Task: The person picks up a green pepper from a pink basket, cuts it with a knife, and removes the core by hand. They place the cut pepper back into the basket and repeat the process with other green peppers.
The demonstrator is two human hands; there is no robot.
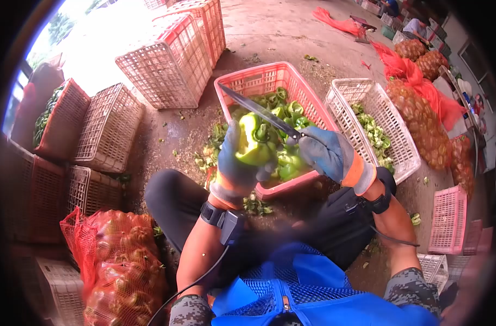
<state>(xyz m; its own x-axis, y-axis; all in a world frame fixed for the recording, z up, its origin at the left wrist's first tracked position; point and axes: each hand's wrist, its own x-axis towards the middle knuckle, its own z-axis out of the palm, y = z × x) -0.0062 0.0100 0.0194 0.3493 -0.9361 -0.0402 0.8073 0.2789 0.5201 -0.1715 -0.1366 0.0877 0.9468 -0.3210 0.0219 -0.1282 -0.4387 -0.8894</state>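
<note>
My left hand (pixel 229 163), in a blue-grey and orange glove, is closed around a green bell pepper (pixel 254 145) whose pale inside shows on one side. In my right hand (pixel 328 153), gloved the same way, is a long knife (pixel 258 110). Its blade points up and left, passing just above the pepper. Both hands are over the near part of a pink crate (pixel 317 98) with green peppers (pixel 287 111) inside. To the right, a white crate (pixel 398 128) holds pale green pepper pieces (pixel 374 130).
Stacked crates (pixel 169 62) stand ahead on the left, with more crates (pixel 108 127) at far left. A red mesh sack (pixel 123 266) sits by my left knee. Full sacks (pixel 422 122) line the right side. Scraps litter the floor (pixel 172 127). A person (pixel 416 28) is at the back right.
</note>
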